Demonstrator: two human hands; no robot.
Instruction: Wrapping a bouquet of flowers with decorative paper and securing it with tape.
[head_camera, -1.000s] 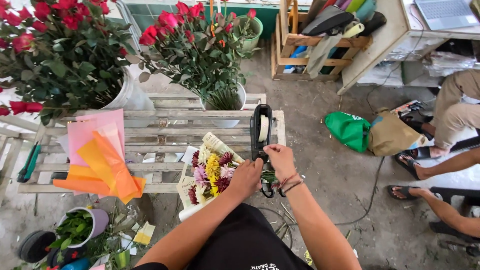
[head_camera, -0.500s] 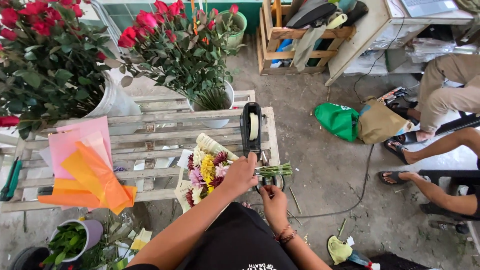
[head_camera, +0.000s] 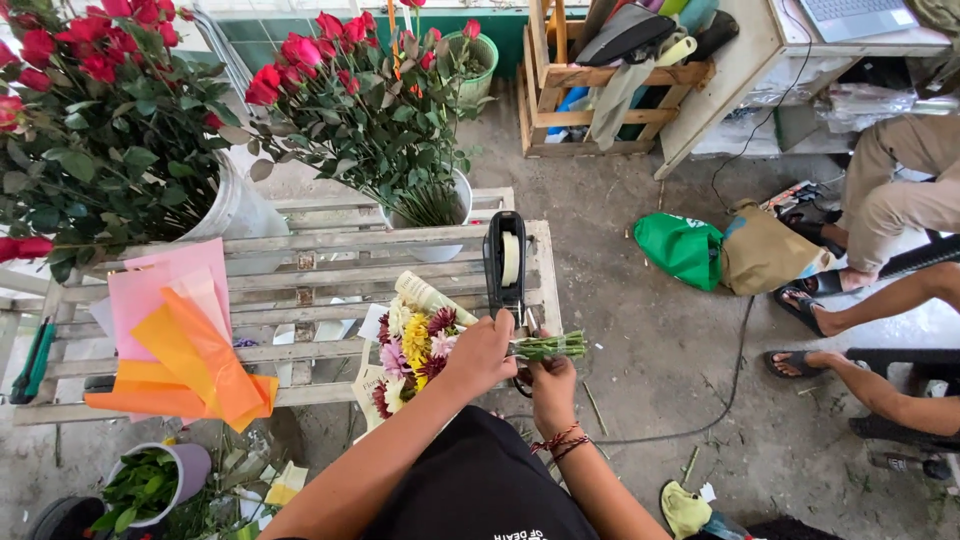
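1. Far left, red roses (head_camera: 90, 110) fill a white bucket, and pink and orange wrapping sheets (head_camera: 180, 340) lie on the slatted wooden table (head_camera: 300, 250).
2. Near the middle, the mixed bouquet (head_camera: 415, 345) of yellow, white and dark red blooms lies on its side on paper at the table's near right end, heads to the left.
3. The left hand (head_camera: 482, 352) is closed around the bouquet just where the stems begin, holding them bunched.
4. Just right of it, the right hand (head_camera: 553, 385) sits under the stems (head_camera: 548, 346), its fingers pinching something small at the bundle (whether tape or the stems themselves I cannot tell).
5. A black tape dispenser (head_camera: 505, 265) stands on the table just beyond both hands.
6. To bind well, I judge the left hand should keep the stems squeezed tight while the right works close to it, so nothing slips.
7. Far right, other people's legs (head_camera: 880, 300) rest on the floor.
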